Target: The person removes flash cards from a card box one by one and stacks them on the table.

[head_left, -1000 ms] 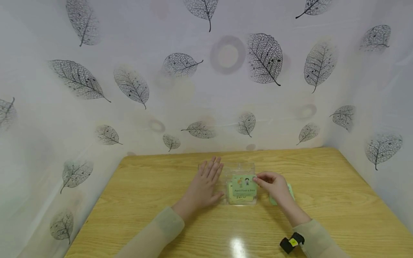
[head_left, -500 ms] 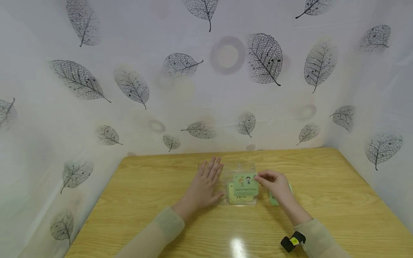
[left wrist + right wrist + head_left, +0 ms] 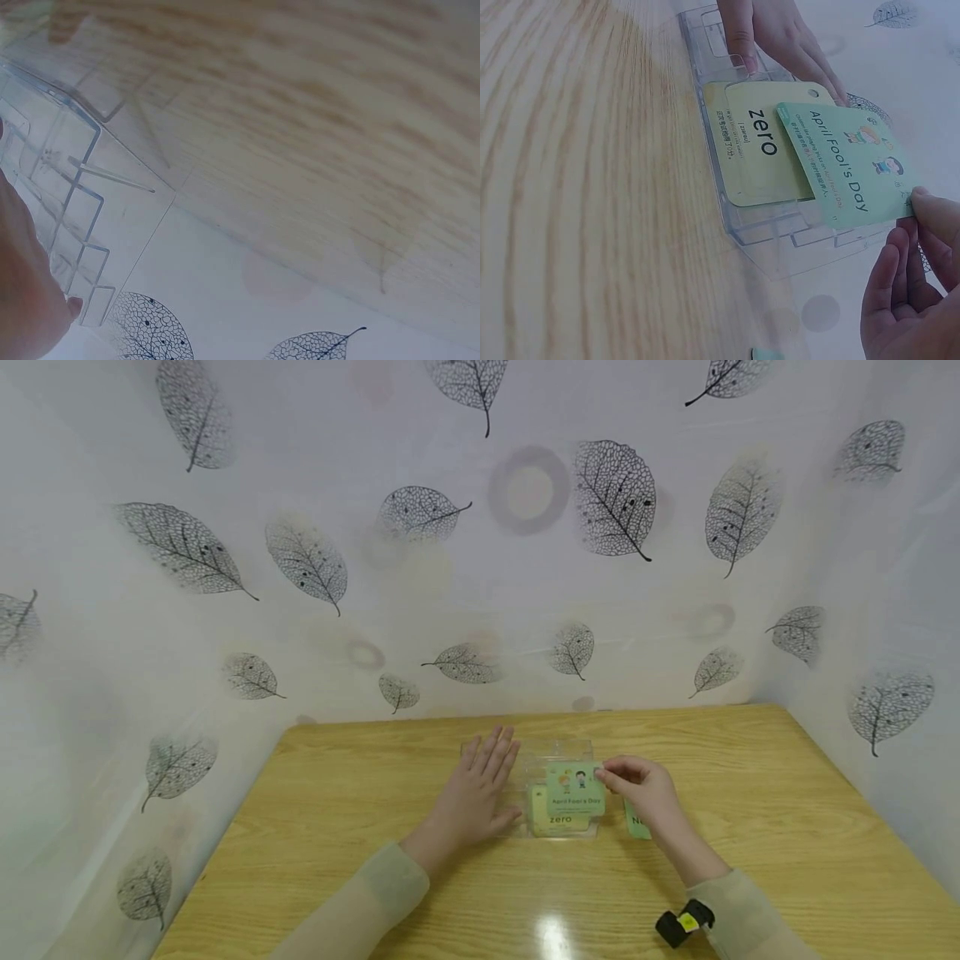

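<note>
In the head view my left hand [image 3: 474, 793] lies with straight fingers against the left part of a clear plastic card holder [image 3: 573, 747]. The left wrist view shows the stepped tiers of this holder [image 3: 90, 199] beside the hand. A yellow card [image 3: 761, 176] printed "zero" stands in the holder's front tier. My right hand [image 3: 643, 789] pinches the right edge of a green "April Fool's Day" card [image 3: 840, 169] between thumb and fingers. That card is tilted and overlaps the upper part of the yellow one.
Another green card [image 3: 637, 824] lies on the wooden table [image 3: 337, 860], partly hidden under my right forearm and hand. A leaf-patterned white curtain [image 3: 480, 585] stands behind the table and along both sides. A black strap [image 3: 684, 922] sits at my right wrist.
My right hand and the April Fool's Day card have shifted slightly to the right, uncovering more of the yellow card. The left hand has stayed in place.
</note>
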{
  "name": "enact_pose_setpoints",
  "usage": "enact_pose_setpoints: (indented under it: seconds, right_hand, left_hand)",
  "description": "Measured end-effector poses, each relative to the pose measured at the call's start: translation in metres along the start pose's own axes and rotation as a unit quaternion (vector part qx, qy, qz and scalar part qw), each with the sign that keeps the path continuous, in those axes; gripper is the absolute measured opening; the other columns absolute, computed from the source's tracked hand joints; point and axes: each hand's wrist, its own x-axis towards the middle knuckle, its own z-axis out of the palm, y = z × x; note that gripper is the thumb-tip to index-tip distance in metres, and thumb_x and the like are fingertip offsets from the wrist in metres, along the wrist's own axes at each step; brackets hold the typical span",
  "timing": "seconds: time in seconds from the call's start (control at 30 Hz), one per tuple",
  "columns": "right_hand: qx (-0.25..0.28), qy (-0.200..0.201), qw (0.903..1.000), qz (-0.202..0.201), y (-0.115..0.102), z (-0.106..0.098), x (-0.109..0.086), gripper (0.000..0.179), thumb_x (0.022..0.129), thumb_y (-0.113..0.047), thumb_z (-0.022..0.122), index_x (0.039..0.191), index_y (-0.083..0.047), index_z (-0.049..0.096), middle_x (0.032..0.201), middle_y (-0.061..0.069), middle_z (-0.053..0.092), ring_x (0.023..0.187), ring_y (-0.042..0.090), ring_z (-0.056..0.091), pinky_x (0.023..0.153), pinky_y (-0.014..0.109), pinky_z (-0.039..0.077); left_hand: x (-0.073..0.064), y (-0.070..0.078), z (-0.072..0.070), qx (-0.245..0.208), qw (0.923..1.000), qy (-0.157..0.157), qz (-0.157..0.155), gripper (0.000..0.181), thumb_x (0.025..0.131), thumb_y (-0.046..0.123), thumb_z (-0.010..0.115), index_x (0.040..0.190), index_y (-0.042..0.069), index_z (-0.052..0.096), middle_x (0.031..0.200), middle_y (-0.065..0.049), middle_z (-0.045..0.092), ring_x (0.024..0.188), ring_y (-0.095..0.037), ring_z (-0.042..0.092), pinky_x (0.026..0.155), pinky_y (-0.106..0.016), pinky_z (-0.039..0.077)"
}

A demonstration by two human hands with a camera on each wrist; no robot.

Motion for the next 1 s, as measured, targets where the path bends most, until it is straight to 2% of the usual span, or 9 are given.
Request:
enact_pose_setpoints:
  seconds: [0.23,0.43,0.83,1.0]
  right_hand:
    - [0.005,0.009,0.9999,0.0,0.0,-0.002,0.0,0.038,0.083,-0.028,0.072,0.106,0.003,0.066,0.089,-0.005,0.066,0.075,0.003,0.058,0.071,0.028,0.056]
    - [-0.001,0.006,1.0,0.004,0.002,-0.005,0.0,0.04,0.084,-0.031,0.071,0.107,0.002,0.066,0.085,-0.01,0.065,0.075,0.004,0.059,0.072,0.032,0.056]
    - [-0.006,0.01,0.9999,-0.003,0.006,-0.009,0.001,0.041,0.084,-0.034,0.07,0.106,0.001,0.067,0.084,-0.008,0.065,0.076,0.011,0.06,0.071,0.032,0.056]
    - [-0.01,0.012,0.9999,0.002,0.005,-0.012,-0.001,0.043,0.084,-0.035,0.07,0.108,0.001,0.066,0.086,-0.008,0.064,0.077,0.007,0.059,0.074,0.032,0.056]
  left_hand:
    - [0.0,0.0,0.0,-0.008,1.0,0.004,-0.002,0.098,0.087,0.072,0.027,0.151,0.002,0.002,0.158,-0.018,-0.005,0.145,-0.033,-0.005,0.119,-0.048,0.003]
    - [0.0,0.0,0.0,-0.005,1.0,0.003,-0.001,0.098,0.087,0.072,0.025,0.151,0.002,0.001,0.158,-0.018,-0.004,0.145,-0.034,-0.005,0.119,-0.048,0.004]
    - [0.001,0.0,-0.001,-0.004,1.0,0.005,0.0,0.098,0.087,0.073,0.027,0.151,0.002,0.004,0.158,-0.019,0.0,0.145,-0.034,-0.004,0.119,-0.048,0.006]
    - [0.001,0.0,0.0,-0.004,1.0,0.004,0.0,0.098,0.087,0.073,0.026,0.151,0.002,0.005,0.158,-0.018,-0.007,0.145,-0.034,-0.004,0.119,-0.048,0.007]
